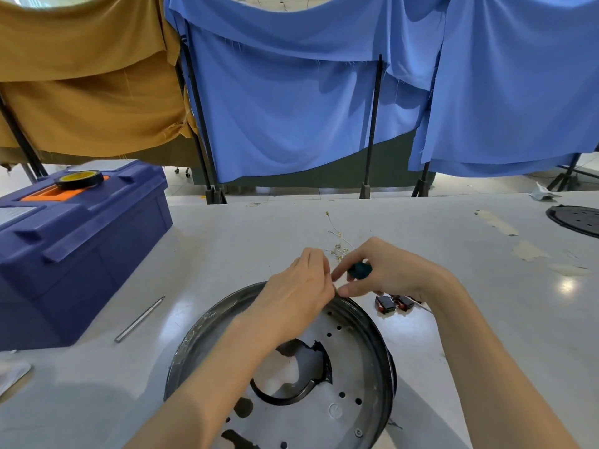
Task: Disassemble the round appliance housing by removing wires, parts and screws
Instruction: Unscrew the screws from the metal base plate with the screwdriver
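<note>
Housing [377, 332] flat on table [259, 228], below forearms | work pt = far rim, both hands equally near | R hand [395, 270] grasps teal driver handle [359, 269], shaft hidden | L hand [301, 286] at rim, fingers hidden, hold undeterminable

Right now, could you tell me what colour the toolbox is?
The toolbox is dark blue, with orange on its lid; head view.

Blue cloth [291, 108] and mustard cloth [87, 92] hang behind a white table [227, 241].

1 round housing [356, 361], 1 toolbox [97, 254], 1 tape roll [79, 179], 1 metal rod [140, 319], 2 red-black parts [384, 304].
</note>
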The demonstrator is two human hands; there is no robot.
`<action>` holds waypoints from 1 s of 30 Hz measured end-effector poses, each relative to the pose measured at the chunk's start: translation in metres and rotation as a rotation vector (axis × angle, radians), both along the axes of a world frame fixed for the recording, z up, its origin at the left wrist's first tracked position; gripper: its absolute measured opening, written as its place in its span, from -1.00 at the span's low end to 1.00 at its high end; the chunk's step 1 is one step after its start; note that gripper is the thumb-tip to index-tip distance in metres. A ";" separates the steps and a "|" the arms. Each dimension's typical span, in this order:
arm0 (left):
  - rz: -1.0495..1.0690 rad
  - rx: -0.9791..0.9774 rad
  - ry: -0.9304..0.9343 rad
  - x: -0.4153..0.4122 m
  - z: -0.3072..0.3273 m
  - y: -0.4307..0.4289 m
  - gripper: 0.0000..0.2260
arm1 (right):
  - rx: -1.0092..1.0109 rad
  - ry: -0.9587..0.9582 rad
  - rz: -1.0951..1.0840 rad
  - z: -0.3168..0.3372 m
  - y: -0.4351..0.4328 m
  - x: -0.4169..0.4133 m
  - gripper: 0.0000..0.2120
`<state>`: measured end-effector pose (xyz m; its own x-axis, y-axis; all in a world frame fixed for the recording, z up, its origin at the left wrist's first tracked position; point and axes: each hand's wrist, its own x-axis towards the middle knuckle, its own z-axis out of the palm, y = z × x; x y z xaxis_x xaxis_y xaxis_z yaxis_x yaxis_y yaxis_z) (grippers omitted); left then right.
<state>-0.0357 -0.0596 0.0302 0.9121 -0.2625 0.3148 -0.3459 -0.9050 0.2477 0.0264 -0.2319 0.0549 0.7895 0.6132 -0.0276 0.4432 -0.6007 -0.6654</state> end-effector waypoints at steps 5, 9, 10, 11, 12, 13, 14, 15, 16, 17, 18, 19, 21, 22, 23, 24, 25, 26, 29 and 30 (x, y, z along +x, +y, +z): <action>-0.032 -0.291 0.174 -0.001 0.016 -0.002 -0.87 | 0.101 -0.046 0.044 0.012 0.001 -0.008 -0.83; 0.021 -0.175 0.090 0.000 0.009 0.003 -0.72 | 0.007 -0.083 -0.074 0.018 -0.017 -0.007 -0.86; 0.038 -0.084 0.067 0.001 0.004 0.008 -0.65 | -0.041 -0.091 -0.129 0.017 -0.026 -0.005 -0.86; 0.046 -0.004 0.060 0.002 -0.001 0.014 -0.60 | -0.098 -0.079 -0.176 0.015 -0.034 -0.003 -0.84; 0.052 0.063 0.070 0.003 -0.007 0.019 -0.56 | -0.168 -0.046 -0.213 0.011 -0.042 -0.003 -0.81; 0.058 0.128 0.077 0.004 -0.013 0.023 -0.55 | -0.245 -0.002 -0.242 0.005 -0.049 -0.003 -0.79; 0.068 0.204 0.067 0.005 -0.018 0.027 -0.55 | -0.323 0.041 -0.272 -0.003 -0.054 -0.004 -0.77; 0.085 0.281 0.042 0.006 -0.021 0.030 -0.56 | -0.389 0.080 -0.300 -0.011 -0.058 -0.006 -0.75; 0.106 0.335 0.018 0.007 -0.022 0.032 -0.58 | -0.438 0.111 -0.320 -0.019 -0.060 -0.007 -0.75; 0.129 0.357 0.010 0.008 -0.022 0.033 -0.60 | -0.470 0.130 -0.330 -0.027 -0.061 -0.009 -0.76; 0.151 0.356 0.022 0.010 -0.022 0.034 -0.62 | -0.487 0.131 -0.337 -0.033 -0.061 -0.010 -0.76; 0.172 0.344 0.048 0.012 -0.021 0.035 -0.63 | -0.493 0.116 -0.346 -0.038 -0.060 -0.010 -0.76; 0.211 0.316 0.131 0.015 -0.020 0.038 -0.66 | -0.482 0.072 -0.374 -0.044 -0.057 -0.009 -0.72; 0.220 0.287 0.161 0.017 -0.019 0.041 -0.71 | -0.467 0.061 -0.386 -0.045 -0.056 -0.008 -0.70; 0.223 0.242 0.172 0.018 -0.019 0.044 -0.77 | -0.451 0.058 -0.393 -0.046 -0.055 -0.008 -0.68; 0.225 0.177 0.171 0.018 -0.020 0.046 -0.80 | -0.441 0.056 -0.396 -0.047 -0.055 -0.008 -0.66; 0.229 0.110 0.172 0.019 -0.021 0.048 -0.79 | -0.431 0.049 -0.400 -0.047 -0.054 -0.008 -0.65; 0.235 0.064 0.170 0.020 -0.023 0.050 -0.76 | -0.416 0.038 -0.411 -0.048 -0.054 -0.008 -0.65; 0.251 0.090 0.134 0.023 -0.027 0.051 -0.67 | -0.331 -0.005 -0.459 -0.053 -0.058 -0.008 -0.64; 0.253 0.088 0.120 0.024 -0.028 0.052 -0.67 | -0.303 -0.013 -0.470 -0.054 -0.059 -0.008 -0.64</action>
